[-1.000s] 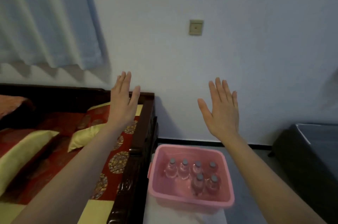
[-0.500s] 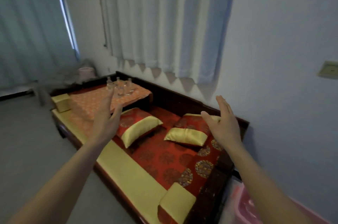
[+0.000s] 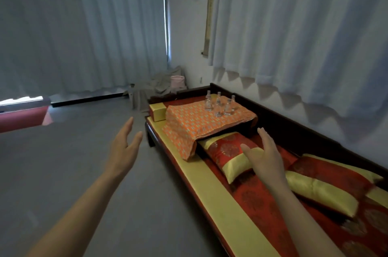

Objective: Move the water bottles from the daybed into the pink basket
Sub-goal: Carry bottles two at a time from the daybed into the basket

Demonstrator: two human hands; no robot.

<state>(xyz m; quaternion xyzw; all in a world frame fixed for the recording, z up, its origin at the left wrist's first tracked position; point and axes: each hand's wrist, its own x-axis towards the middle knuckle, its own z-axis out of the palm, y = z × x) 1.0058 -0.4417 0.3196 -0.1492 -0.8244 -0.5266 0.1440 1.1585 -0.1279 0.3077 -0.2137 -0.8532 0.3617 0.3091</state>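
Note:
Several clear water bottles [image 3: 220,104] stand together on a low table under an orange patterned cloth [image 3: 197,124] at the far end of the daybed [image 3: 212,181]. My left hand [image 3: 123,149] is raised over the floor, fingers straight, holding nothing. My right hand [image 3: 264,158] hovers above a red and gold cushion [image 3: 226,151], fingers straight and empty. Both hands are well short of the bottles. The pink basket is out of view.
Red and gold cushions [image 3: 323,187] lie along the daybed, whose dark wooden rail [image 3: 315,137] runs by the curtained wall. Grey floor [image 3: 63,162] spreads to the left. A draped pile with a pink bin [image 3: 177,81] sits in the far corner.
The view has swung left from the pink basket to the far end of the daybed. The bottles on the orange cloth now look closer. Both hands stay raised and empty.

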